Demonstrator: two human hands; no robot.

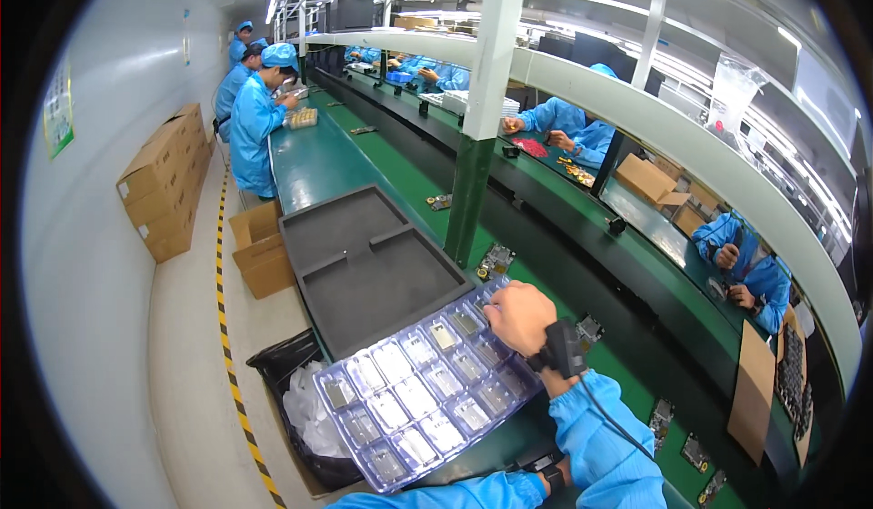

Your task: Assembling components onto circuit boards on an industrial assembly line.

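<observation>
Clear tray point(347, 409) on the green bench point(318, 165), just beside black foam point(382, 280) — most pockets seem to hold metal parts point(443, 334), so plenty looks left; glare hides the rest. Right hand point(522, 316) at its far right corner, fingers bent down — whether clamped on anything, I cannot tell. Left hand point(566, 469) mostly behind the right sleeve point(605, 427), fingers hidden

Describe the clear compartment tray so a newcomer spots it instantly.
Find the long dark-green workbench, then the large flat black tray on it. Nearer the camera sits the clear plastic compartment tray, the person's bare right hand at its far-right end. Unlike its black neighbour, it's a see-through grid holding small silvery rectangular parts.
</observation>
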